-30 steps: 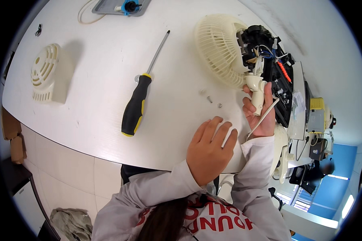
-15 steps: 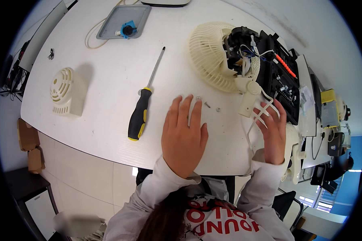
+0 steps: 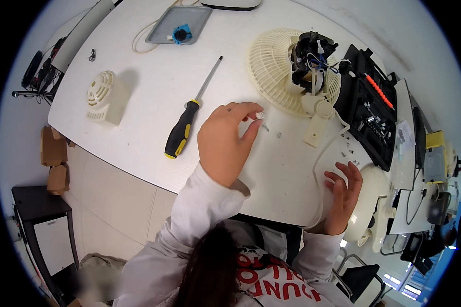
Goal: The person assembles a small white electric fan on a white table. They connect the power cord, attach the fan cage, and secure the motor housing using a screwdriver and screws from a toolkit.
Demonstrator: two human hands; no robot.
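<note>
My left hand (image 3: 228,140) is closed in a pinch, thumb against fingertips, on a small whitish piece (image 3: 260,115) whose kind I cannot make out. Just beside those fingertips a small screw (image 3: 265,126) and another tiny metal part (image 3: 278,135) lie on the white table. My right hand (image 3: 346,192) is held over the table's near right part, its fingers apart and slightly curled, holding nothing. Beyond it the cream fan (image 3: 274,66) lies grille down, its dark motor (image 3: 312,53) and wires exposed and its neck (image 3: 318,123) toward me.
Left of my left hand lies a black-and-yellow screwdriver (image 3: 182,130). Farther left stands a cream vented housing (image 3: 105,100). A grey tray (image 3: 159,33) holds a blue-and-black part (image 3: 181,34). A black tool case (image 3: 356,102) and the cream fan base (image 3: 366,204) are on the right.
My left hand has gone from spread flat on the table to pinching a small whitish piece. My right hand has drawn back toward me, away from the fan's neck and cord. The view has shifted.
</note>
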